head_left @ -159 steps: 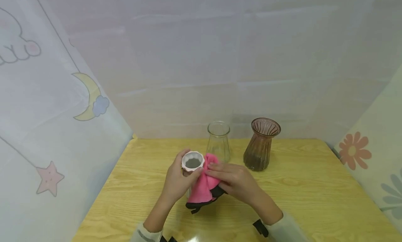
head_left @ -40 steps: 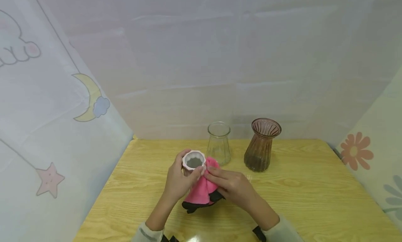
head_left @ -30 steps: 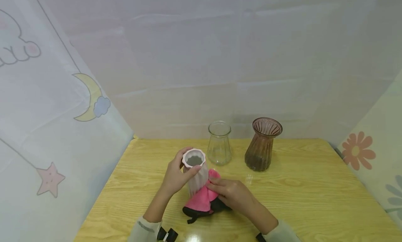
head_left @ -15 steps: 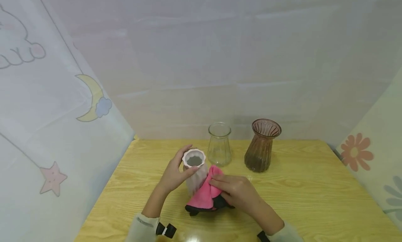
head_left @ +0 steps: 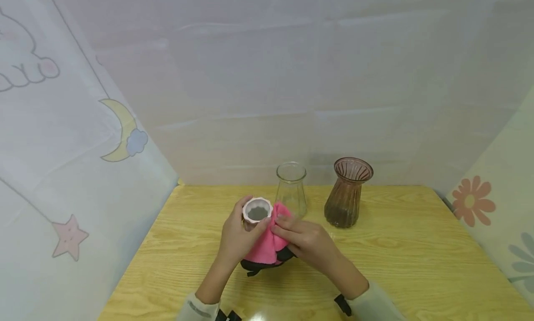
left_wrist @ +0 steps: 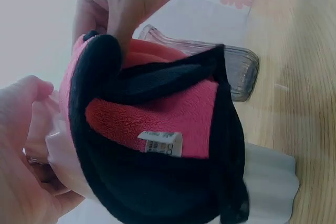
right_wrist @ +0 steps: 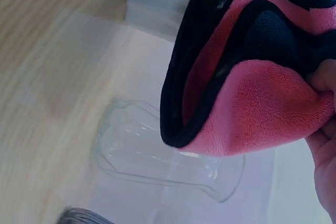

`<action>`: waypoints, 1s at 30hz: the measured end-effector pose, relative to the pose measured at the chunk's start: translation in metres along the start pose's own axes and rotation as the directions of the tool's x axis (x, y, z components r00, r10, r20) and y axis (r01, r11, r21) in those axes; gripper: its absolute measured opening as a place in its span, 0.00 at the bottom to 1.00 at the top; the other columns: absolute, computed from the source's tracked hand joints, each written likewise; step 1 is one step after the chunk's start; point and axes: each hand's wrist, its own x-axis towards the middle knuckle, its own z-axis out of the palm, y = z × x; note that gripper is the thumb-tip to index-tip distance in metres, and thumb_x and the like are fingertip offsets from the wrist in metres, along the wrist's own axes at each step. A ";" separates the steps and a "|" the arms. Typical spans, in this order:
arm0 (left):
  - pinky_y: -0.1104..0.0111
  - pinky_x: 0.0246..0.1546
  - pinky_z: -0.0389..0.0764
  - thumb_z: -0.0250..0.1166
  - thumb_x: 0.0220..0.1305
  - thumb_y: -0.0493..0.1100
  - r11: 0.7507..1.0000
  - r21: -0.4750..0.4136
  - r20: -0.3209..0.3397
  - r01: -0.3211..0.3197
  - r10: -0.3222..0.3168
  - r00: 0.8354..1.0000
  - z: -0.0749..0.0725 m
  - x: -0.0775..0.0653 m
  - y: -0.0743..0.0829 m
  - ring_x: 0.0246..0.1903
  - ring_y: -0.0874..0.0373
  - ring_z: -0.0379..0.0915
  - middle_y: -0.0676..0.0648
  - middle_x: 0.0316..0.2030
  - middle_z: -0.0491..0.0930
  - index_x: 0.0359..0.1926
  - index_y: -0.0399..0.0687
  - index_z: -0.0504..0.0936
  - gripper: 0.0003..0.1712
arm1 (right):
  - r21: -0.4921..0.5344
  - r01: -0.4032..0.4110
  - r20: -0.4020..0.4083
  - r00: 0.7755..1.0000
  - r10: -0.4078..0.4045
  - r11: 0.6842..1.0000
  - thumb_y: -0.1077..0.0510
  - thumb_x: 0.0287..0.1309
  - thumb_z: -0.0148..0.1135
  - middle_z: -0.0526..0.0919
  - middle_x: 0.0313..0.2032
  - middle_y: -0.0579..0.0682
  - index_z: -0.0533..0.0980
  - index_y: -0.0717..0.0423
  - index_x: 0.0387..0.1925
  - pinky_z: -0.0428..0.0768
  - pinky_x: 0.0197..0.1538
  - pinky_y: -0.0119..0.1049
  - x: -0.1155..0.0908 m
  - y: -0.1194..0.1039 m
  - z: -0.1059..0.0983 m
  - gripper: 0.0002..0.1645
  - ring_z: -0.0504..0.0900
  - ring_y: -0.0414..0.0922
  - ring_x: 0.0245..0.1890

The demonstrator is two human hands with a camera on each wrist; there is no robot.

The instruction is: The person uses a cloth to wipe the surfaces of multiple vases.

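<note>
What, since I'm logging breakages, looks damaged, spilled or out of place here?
Nothing stands out: the clear vase and purple vase stand upright on the table, and no spill or break shows. The pink cloth hides part of the white vase, so that part can't be checked.

- A table [head_left: 400, 247] with a yellowish wood-grain top spreads beneath both hands, reaching out past the left hand [head_left: 236, 237] on one side and the right hand [head_left: 312, 241] on the other.
- A white fluted vase [head_left: 257, 211] stands on it within the left hand's grip, its foot down at the wood.
- A clear glass vase [head_left: 291, 191] stands upright just beyond the right hand's fingers.
- A purplish-brown ribbed glass vase [head_left: 344, 196] stands beyond the right hand and farther to its right, apart from the clear one.
</note>
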 end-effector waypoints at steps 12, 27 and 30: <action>0.60 0.44 0.81 0.73 0.61 0.48 0.995 -0.054 0.089 -0.079 0.084 0.993 -0.008 0.009 -0.008 0.47 0.51 0.80 0.41 0.51 0.83 0.68 0.43 0.70 0.38 | 0.010 -0.037 0.069 0.997 0.037 0.999 0.66 0.37 0.81 0.88 0.48 0.54 0.87 0.54 0.49 0.85 0.46 0.37 -0.019 -0.012 0.010 0.30 0.88 0.46 0.47; 0.64 0.44 0.80 0.69 0.66 0.43 0.956 -0.266 0.285 -0.126 0.203 0.937 -0.021 0.027 -0.032 0.48 0.51 0.76 0.38 0.53 0.78 0.71 0.46 0.68 0.36 | 0.012 -0.120 0.285 0.952 0.111 0.993 0.62 0.46 0.79 0.89 0.46 0.49 0.88 0.50 0.46 0.85 0.47 0.37 -0.047 -0.020 0.028 0.22 0.88 0.42 0.47; 0.52 0.58 0.75 0.68 0.67 0.47 0.953 -0.277 0.296 -0.121 0.204 0.933 -0.023 0.026 -0.034 0.56 0.47 0.73 0.40 0.58 0.76 0.75 0.49 0.63 0.40 | 0.005 -0.100 0.295 0.951 0.094 0.995 0.63 0.44 0.80 0.89 0.46 0.48 0.88 0.49 0.46 0.85 0.47 0.37 -0.046 -0.020 0.026 0.23 0.88 0.41 0.47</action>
